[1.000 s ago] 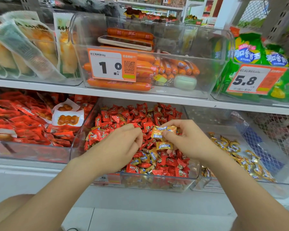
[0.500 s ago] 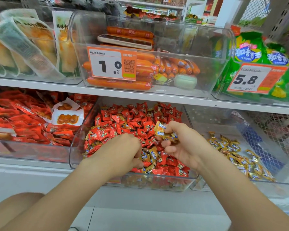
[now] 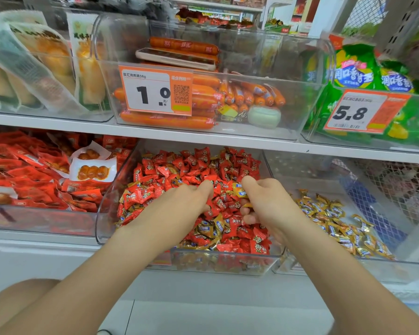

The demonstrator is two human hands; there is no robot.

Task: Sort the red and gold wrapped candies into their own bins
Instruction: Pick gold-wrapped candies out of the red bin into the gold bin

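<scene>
A white shelf (image 3: 228, 139) hangs just over the candy bins. On it sit orange sausages (image 3: 167, 120), one phone (image 3: 177, 59), green bags (image 3: 353, 73) and two price tags (image 3: 155, 90). Three bins stand in the low row. Red packets (image 3: 22, 180) fill the left one. The middle bin (image 3: 228, 264) holds red candies (image 3: 179, 170) with some gold mixed in. The right bin (image 3: 324, 269) holds gold candies (image 3: 329, 213). The right hand (image 3: 271, 206) grips a gold candy (image 3: 239, 191). The left hand (image 3: 179, 209) digs into the red pile; I cannot tell if it holds any.
</scene>
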